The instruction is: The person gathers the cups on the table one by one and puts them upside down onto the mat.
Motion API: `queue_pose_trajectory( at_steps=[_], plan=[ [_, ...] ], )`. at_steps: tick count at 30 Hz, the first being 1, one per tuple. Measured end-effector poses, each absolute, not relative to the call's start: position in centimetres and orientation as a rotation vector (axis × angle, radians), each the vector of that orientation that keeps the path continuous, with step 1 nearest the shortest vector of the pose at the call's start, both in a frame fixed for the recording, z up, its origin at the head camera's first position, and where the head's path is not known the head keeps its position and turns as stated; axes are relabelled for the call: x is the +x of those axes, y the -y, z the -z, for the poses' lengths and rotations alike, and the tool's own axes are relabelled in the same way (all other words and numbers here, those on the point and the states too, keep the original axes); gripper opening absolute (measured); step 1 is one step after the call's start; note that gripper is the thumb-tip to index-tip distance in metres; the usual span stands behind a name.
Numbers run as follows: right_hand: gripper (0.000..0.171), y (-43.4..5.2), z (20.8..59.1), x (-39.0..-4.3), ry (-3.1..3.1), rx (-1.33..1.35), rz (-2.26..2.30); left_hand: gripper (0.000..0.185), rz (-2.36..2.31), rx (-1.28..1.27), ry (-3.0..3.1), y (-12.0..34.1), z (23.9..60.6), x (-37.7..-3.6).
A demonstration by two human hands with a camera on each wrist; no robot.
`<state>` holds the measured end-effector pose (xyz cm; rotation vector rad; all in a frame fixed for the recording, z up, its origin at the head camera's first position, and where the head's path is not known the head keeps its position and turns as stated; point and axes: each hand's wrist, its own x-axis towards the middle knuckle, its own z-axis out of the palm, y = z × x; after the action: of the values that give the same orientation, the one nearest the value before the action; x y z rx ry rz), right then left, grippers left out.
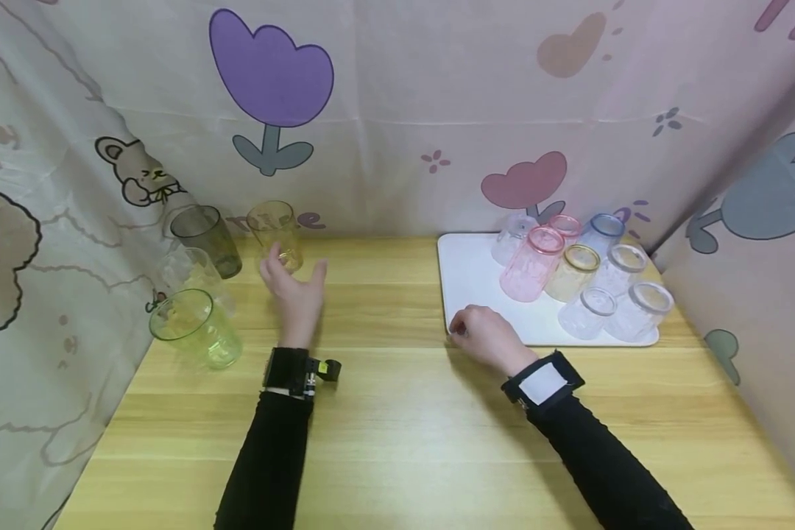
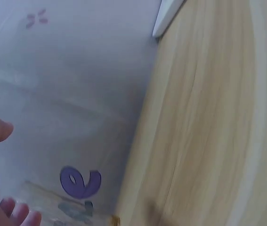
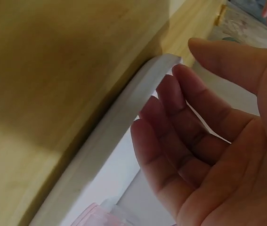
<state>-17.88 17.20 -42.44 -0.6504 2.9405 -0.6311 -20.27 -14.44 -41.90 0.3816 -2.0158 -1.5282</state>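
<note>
The pale wooden table [image 1: 397, 412] looks smooth, with a matt grain. The white plastic tray [image 1: 467, 276] is glossy. The yellow transparent plastic cup [image 1: 274, 232] shines, as does the pink transparent plastic cup [image 1: 531, 265]. The printed cloth backdrop [image 1: 397, 110] is matt and creased.

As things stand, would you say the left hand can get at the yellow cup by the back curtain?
Probably yes: the left hand is open just in front of the yellow cup, fingers spread toward it, with nothing between them. The grey cup stands off to the side.

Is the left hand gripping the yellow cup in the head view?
No: the left hand is open with fingers spread just in front of the yellow cup, not curled round it.
</note>
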Motion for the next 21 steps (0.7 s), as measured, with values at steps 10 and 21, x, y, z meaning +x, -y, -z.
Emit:
queue_pose_trajectory(
  at_steps=[10, 21],
  plan=[
    [0.004, -17.1, 43.1, -18.2, -2.936, -0.688, 0.598, 0.108, 1.557, 0.641, 1.970, 18.4, 42.2, -22.7],
    [0.005, -16.8, 43.2, -17.6, -2.949, -0.587, 0.554, 0.115, 1.639, 0.676, 2.071, 20.0, 41.7, -25.3]
  ],
)
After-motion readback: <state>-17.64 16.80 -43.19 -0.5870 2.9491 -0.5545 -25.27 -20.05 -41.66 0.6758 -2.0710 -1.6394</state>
